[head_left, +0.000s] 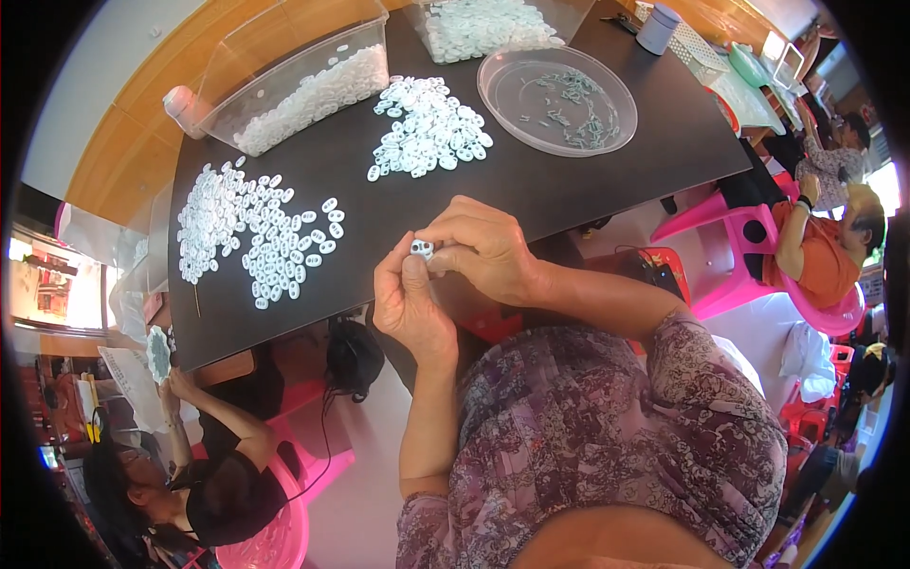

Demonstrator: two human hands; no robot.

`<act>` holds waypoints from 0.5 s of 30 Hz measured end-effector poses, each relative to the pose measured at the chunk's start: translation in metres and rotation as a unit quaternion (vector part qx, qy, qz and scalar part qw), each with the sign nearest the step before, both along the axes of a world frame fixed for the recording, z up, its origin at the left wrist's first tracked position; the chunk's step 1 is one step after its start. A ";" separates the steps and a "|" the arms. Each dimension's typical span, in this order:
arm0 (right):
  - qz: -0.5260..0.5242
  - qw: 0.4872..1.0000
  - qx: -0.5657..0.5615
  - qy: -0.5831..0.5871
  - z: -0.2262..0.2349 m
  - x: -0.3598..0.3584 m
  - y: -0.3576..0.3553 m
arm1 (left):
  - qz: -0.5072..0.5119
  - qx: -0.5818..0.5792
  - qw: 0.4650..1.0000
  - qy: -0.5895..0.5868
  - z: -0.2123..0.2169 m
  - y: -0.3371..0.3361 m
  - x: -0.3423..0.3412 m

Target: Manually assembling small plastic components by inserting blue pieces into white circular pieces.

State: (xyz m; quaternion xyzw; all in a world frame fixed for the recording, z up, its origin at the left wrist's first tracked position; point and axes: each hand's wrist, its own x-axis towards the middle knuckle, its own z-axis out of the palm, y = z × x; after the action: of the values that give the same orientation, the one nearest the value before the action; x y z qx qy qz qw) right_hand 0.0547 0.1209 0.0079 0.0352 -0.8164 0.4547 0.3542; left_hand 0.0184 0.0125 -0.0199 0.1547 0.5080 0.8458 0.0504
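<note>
In front of my body, just off the near edge of the dark table, my left hand (414, 302) pinches a small white oval plastic piece (422, 248) with dark holes between thumb and fingertips. My right hand (485, 252) meets it from the other side, its fingers curled and closed at the same piece. Whether the right fingertips also hold something tiny is hidden. Beyond my hands lies a heap of similar white oval pieces (427, 128). To the left spreads a pile of white ovals with dark markings (275, 251). A round clear tray (502, 119) contains small greyish-green slender bits.
Two clear plastic bins (220, 123) of white pieces stand along the table's (351, 256) far side. A lidded cup (659, 28) and a white basket (697, 52) are at the far right. People sit on pink chairs (716, 228) to the left and right.
</note>
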 end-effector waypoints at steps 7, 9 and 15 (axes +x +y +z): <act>0.000 1.000 -0.012 -0.002 0.004 0.000 -0.004 | 0.021 0.038 0.999 0.007 0.001 0.004 0.000; -0.002 1.000 0.006 0.009 0.003 -0.001 -0.004 | 0.024 0.040 0.999 0.010 0.002 0.005 0.001; -0.002 1.000 0.017 0.012 -0.001 -0.002 -0.003 | 0.039 0.021 0.999 0.006 -0.003 0.007 0.000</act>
State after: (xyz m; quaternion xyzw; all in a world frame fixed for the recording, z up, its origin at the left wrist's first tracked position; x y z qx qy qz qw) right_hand 0.0530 0.1180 0.0065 0.0449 -0.8198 0.4400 0.3638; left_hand 0.0181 0.0195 -0.0227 0.1414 0.4962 0.8566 0.0113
